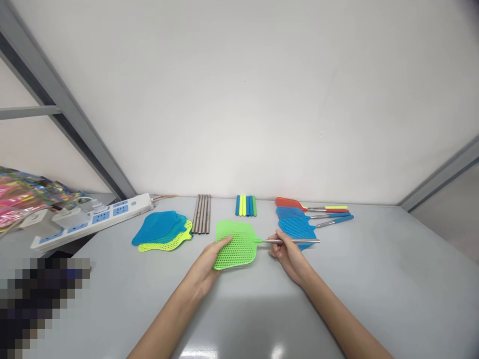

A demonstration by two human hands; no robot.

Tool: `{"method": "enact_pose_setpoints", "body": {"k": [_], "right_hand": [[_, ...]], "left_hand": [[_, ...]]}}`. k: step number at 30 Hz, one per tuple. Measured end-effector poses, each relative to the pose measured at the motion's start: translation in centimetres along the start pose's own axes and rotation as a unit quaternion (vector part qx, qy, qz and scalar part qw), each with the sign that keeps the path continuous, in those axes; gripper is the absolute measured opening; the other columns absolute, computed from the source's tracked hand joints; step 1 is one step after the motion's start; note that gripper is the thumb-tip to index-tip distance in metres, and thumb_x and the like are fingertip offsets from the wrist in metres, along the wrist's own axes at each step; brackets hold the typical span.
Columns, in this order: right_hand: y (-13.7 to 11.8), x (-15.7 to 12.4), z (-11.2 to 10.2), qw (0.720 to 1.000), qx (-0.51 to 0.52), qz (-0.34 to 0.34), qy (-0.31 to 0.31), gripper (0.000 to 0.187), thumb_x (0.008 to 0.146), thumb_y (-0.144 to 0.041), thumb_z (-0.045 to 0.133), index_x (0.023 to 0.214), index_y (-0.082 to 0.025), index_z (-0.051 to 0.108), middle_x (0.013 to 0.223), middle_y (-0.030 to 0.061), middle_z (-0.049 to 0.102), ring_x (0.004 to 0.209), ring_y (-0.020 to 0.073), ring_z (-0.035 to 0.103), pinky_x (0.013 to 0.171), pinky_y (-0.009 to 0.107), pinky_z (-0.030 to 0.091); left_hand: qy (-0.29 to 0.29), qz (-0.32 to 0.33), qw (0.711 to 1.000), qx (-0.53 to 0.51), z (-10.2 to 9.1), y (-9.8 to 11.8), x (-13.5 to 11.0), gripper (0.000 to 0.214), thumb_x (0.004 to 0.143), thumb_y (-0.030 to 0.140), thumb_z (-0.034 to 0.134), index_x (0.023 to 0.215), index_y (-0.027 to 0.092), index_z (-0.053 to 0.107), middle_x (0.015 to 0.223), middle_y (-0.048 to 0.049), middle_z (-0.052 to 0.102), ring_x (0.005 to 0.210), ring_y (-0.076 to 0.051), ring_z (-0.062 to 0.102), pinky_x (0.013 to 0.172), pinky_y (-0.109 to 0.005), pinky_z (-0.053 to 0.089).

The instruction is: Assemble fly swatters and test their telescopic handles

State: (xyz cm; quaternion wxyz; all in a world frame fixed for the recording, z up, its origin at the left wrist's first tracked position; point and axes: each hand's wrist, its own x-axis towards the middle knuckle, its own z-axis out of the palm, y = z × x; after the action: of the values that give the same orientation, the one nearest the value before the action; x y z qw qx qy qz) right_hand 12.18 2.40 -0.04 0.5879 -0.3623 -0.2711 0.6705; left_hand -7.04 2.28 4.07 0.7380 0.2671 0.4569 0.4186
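My left hand (pixel 209 262) grips a green perforated fly swatter head (pixel 237 247) by its left edge, thumb on top. Out of the head's neck runs a metal rod (pixel 309 241), pinched between the fingers of my right hand (pixel 288 254). Rod and head are lined up and look joined at the neck. No coloured sleeve covers the rod's right end. Behind my right hand lie several fly swatters (pixel 294 227) with red and blue heads and coloured grips on their rods.
To the left is a stack of blue and yellow swatter heads (pixel 159 229). Bare metal rods (pixel 201 214) and coloured grip sleeves (pixel 246 205) lie in rows near the wall. A power strip (pixel 112 214) with plugs and a heap of shiny packages (pixel 30 197) stand far left.
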Motion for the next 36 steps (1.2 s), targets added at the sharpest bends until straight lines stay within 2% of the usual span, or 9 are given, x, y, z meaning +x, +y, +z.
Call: {"method": "enact_pose_setpoints", "body": {"k": [7, 13, 18, 23, 27, 29, 32, 36], "right_hand": [[-0.5, 0.4, -0.6, 0.998, 0.052, -0.004, 0.039, 0.026, 0.072, -0.037, 0.049, 0.066, -0.014, 0.06, 0.04, -0.0044, 0.04, 0.036, 0.0045, 0.027, 0.044, 0.022, 0.029], [-1.8, 0.7, -1.6, 0.991, 0.058, -0.048, 0.109, 0.025, 0.069, -0.037, 0.051, 0.064, -0.014, 0.059, 0.039, -0.0059, 0.035, 0.035, 0.0043, 0.026, 0.037, 0.02, 0.024], [-2.0, 1.2, -2.4, 0.982, 0.054, -0.076, 0.166, 0.02, 0.069, -0.032, 0.051, 0.062, -0.014, 0.058, 0.038, -0.0064, 0.034, 0.034, 0.0038, 0.026, 0.036, 0.019, 0.024], [-1.6, 1.3, -2.5, 0.979, 0.056, -0.076, 0.179, 0.018, 0.069, -0.03, 0.051, 0.062, -0.014, 0.057, 0.038, -0.0062, 0.035, 0.034, 0.0041, 0.028, 0.035, 0.019, 0.026], [-1.7, 1.2, -2.5, 0.979, 0.064, -0.073, 0.181, 0.017, 0.068, -0.029, 0.05, 0.063, -0.014, 0.056, 0.038, -0.0063, 0.035, 0.034, 0.0044, 0.028, 0.035, 0.019, 0.026], [-1.7, 1.2, -2.5, 0.978, 0.066, -0.072, 0.182, 0.016, 0.068, -0.029, 0.05, 0.062, -0.015, 0.056, 0.038, -0.0063, 0.035, 0.035, 0.0048, 0.028, 0.035, 0.02, 0.026], [-1.6, 1.1, -2.3, 0.978, 0.064, -0.079, 0.184, 0.015, 0.067, -0.029, 0.051, 0.062, -0.016, 0.055, 0.039, -0.006, 0.035, 0.036, 0.0055, 0.03, 0.036, 0.02, 0.027], [-1.2, 0.6, -1.6, 0.98, 0.083, -0.051, 0.171, 0.013, 0.068, -0.028, 0.051, 0.06, -0.017, 0.054, 0.042, -0.005, 0.037, 0.037, 0.0062, 0.031, 0.037, 0.022, 0.029]], "left_hand": [[0.049, 0.028, 0.998, -0.007, -0.5, 0.9, 0.1, 0.027, 0.065, 0.026, 0.061, 0.089, 0.013, 0.06, 0.099, -0.0077, 0.06, 0.083, -0.018, 0.058, 0.069, -0.023, 0.048], [0.083, 0.046, 0.995, -0.03, -0.7, 1.8, 0.0, 0.021, 0.065, 0.02, 0.06, 0.085, 0.013, 0.061, 0.091, -0.0082, 0.062, 0.074, -0.016, 0.06, 0.062, -0.022, 0.049], [0.089, 0.052, 0.994, -0.031, -0.5, 1.9, -0.1, 0.02, 0.066, 0.019, 0.059, 0.085, 0.012, 0.061, 0.092, -0.009, 0.062, 0.076, -0.017, 0.06, 0.062, -0.023, 0.049], [0.085, 0.074, 0.993, -0.04, -0.2, 1.6, -0.1, 0.022, 0.066, 0.02, 0.058, 0.086, 0.012, 0.061, 0.094, -0.0083, 0.061, 0.081, -0.018, 0.058, 0.065, -0.023, 0.049], [0.089, 0.097, 0.987, -0.094, -0.2, 1.7, -0.2, 0.015, 0.067, 0.018, 0.056, 0.081, 0.014, 0.061, 0.093, -0.0067, 0.061, 0.08, -0.019, 0.058, 0.066, -0.027, 0.049], [0.072, 0.111, 0.983, -0.131, -0.2, 1.9, -0.3, 0.014, 0.068, 0.018, 0.054, 0.08, 0.015, 0.061, 0.094, -0.0055, 0.061, 0.082, -0.02, 0.058, 0.068, -0.03, 0.048], [0.008, 0.141, 0.976, -0.164, 0.1, 2.1, -0.8, 0.019, 0.071, 0.021, 0.051, 0.088, 0.017, 0.059, 0.101, -0.0047, 0.059, 0.09, -0.021, 0.054, 0.074, -0.033, 0.046], [-0.059, 0.208, 0.969, -0.117, 0.9, 1.4, -1.4, 0.031, 0.073, 0.028, 0.05, 0.103, 0.02, 0.054, 0.11, -0.0041, 0.053, 0.102, -0.021, 0.046, 0.081, -0.03, 0.041]]}}
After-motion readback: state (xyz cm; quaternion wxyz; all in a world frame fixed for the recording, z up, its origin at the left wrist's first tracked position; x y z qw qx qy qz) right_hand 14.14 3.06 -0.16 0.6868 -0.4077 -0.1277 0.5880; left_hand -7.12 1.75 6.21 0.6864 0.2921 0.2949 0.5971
